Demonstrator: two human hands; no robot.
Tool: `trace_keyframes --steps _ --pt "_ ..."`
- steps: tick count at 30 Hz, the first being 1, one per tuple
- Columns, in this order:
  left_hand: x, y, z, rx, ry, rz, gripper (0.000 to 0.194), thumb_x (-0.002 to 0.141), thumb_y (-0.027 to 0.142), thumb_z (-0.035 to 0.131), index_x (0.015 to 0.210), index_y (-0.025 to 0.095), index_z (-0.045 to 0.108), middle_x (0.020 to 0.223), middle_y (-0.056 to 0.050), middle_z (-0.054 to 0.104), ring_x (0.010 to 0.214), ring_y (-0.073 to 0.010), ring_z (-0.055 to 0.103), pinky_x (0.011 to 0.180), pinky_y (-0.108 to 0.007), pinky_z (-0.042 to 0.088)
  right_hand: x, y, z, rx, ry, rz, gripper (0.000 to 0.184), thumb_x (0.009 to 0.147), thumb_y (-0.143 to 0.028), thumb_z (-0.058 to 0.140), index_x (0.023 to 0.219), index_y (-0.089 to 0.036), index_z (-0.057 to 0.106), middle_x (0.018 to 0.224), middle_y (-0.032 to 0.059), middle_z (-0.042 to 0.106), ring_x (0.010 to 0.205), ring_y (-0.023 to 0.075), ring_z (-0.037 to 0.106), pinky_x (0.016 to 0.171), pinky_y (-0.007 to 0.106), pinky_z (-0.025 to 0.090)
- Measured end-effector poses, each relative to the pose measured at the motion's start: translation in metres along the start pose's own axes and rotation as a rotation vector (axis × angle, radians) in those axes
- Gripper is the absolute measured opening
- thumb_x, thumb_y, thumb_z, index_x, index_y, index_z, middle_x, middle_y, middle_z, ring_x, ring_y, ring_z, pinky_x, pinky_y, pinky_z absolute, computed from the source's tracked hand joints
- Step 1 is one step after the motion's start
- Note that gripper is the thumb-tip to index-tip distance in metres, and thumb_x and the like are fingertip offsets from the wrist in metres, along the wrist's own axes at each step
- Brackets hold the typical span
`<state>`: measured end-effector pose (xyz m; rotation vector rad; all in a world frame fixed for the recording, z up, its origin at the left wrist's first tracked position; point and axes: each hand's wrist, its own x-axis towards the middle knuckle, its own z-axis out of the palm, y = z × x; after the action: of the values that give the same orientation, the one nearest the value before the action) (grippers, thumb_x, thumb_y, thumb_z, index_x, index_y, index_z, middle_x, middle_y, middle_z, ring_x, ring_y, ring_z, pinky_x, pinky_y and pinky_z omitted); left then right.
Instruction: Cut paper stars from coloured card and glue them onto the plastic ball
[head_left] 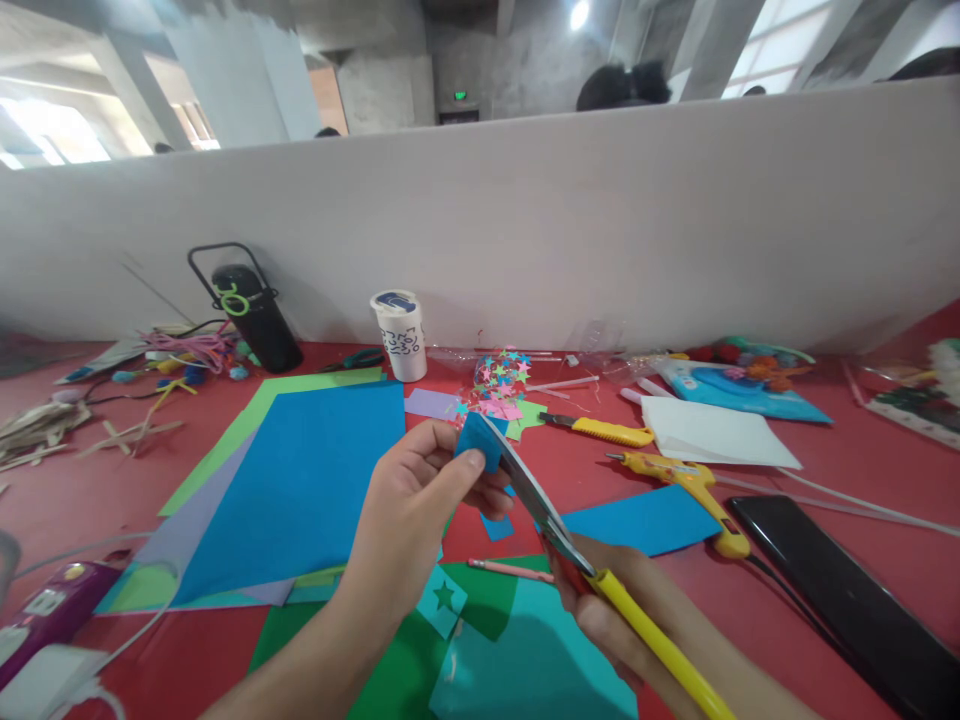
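Between thumb and fingers, my left hand (405, 505) pinches a small blue piece of paper (477, 440) in front of me. My right hand (626, 595) grips a pair of scissors (534, 495) with yellow handles, one of them sticking out toward the lower right. The blades reach up and left to the paper's right edge; whether they are cutting into it I cannot tell. Below my hands lie a teal sheet (525, 650), a small teal piece with a star-shaped hole (442, 597) and a pink pencil (510, 570). A blue offcut (496, 527) rests just under my left fingers.
Large blue sheet (315, 480) over other coloured sheets at left. Colourful paper stars (504, 375), a white cup (401, 335) and a black bottle (259, 320) stand toward the partition. On the right are a yellow utility knife (607, 430), glue gun (694, 475) and black phone-like slab (840, 590).
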<state>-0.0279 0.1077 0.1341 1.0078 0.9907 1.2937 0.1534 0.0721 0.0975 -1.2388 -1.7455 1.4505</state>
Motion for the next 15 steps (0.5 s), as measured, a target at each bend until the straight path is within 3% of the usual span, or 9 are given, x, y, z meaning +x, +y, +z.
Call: trace_keyframes --steps 15 --pt "0.000 0.003 -0.001 -0.018 -0.038 -0.004 0.007 0.078 0.017 0.061 0.073 0.016 0.058 0.063 0.000 0.069 0.051 -0.0106 0.064 0.050 -0.019 0.050 0.006 0.010 -0.003 -0.016 -0.088 -0.022 0.058 0.074 -0.081 0.036 0.067 -0.024 0.035 0.047 -0.0089 0.030 0.036 0.0081 0.027 0.035 0.025 0.015"
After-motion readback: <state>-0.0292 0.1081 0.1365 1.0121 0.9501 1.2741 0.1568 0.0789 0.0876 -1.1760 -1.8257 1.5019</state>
